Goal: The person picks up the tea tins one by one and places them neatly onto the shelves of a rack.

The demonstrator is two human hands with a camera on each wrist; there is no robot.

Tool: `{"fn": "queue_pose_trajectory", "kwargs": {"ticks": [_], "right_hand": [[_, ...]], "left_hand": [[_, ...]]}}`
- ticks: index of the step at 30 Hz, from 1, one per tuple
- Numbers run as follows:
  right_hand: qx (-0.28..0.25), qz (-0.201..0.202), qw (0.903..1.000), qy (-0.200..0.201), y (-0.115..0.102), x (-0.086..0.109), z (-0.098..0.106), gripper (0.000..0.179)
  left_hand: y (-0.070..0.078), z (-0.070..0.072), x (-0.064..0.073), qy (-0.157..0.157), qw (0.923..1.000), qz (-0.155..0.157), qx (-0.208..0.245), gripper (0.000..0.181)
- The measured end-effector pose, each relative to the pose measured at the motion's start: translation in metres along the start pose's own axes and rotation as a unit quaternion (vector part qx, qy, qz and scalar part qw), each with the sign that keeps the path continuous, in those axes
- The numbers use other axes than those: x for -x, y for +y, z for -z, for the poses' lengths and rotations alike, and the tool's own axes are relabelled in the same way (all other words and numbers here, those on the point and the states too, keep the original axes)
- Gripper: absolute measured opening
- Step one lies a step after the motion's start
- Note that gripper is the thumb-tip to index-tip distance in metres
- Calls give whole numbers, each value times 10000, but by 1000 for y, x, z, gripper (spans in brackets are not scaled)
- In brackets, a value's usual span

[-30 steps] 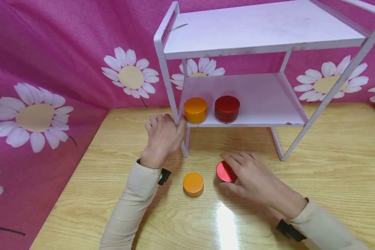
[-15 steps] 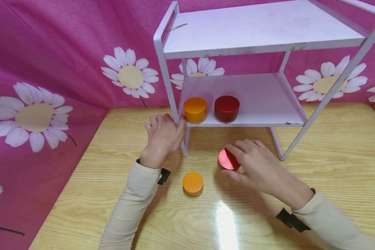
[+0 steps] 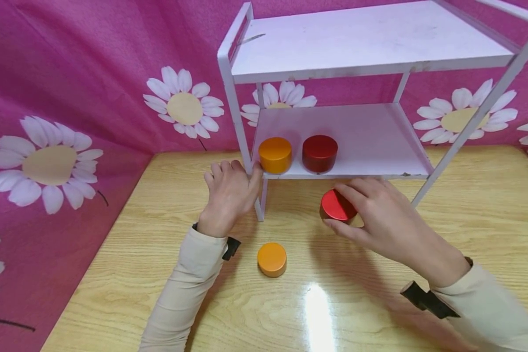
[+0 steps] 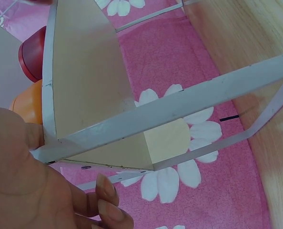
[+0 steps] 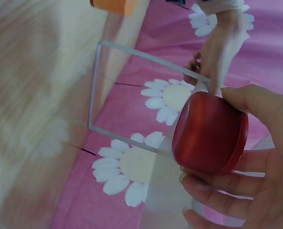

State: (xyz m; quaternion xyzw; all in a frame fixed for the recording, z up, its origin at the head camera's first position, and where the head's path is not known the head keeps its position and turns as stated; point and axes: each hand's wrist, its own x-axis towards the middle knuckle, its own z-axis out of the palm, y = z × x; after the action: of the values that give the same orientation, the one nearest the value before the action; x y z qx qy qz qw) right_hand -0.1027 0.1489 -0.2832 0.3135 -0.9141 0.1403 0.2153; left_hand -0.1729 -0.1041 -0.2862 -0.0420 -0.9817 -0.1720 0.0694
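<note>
In the head view my right hand [image 3: 389, 222] holds a red round tin [image 3: 337, 204] by its sides, thumb opposite the fingers. The right wrist view shows this tin [image 5: 210, 133] tilted and off the table, in front of the shelf. My left hand [image 3: 230, 195] grips the front left post of the white two-tier shelf rack [image 3: 237, 117], thumb on the inner side. Just inside that post, an orange round tin [image 3: 275, 155] stands on the lower shelf, with a dark red tin [image 3: 319, 154] to its right. Another orange tin [image 3: 272, 259] rests on the table between my forearms.
The upper shelf [image 3: 369, 36] overhangs the lower shelf [image 3: 374, 139]. A pink cloth with white daisies [image 3: 114, 88] hangs behind and left of the wooden table [image 3: 149, 234]. Bright light reflects off the table's front.
My right hand has lifted the red tin from the table and carried it forward and right, to just below the lower shelf's front edge. The left hand stays at the post.
</note>
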Motion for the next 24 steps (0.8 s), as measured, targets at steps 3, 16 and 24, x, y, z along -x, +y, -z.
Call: {"fn": "queue_pose_trajectory", "kwargs": {"ticks": [3,16,24], "right_hand": [[4,13,10000,77,2,-1,6,52],[35,-75,9994,342,11,-7,19,53],[30,-28,9983,577,19,-10,22,51]], "left_hand": [[0,0,0,-9,10000,-5,9,57],[0,0,0,-118,9999,23,39,56],[0,1,0,-135,9999,1,73,55]]}}
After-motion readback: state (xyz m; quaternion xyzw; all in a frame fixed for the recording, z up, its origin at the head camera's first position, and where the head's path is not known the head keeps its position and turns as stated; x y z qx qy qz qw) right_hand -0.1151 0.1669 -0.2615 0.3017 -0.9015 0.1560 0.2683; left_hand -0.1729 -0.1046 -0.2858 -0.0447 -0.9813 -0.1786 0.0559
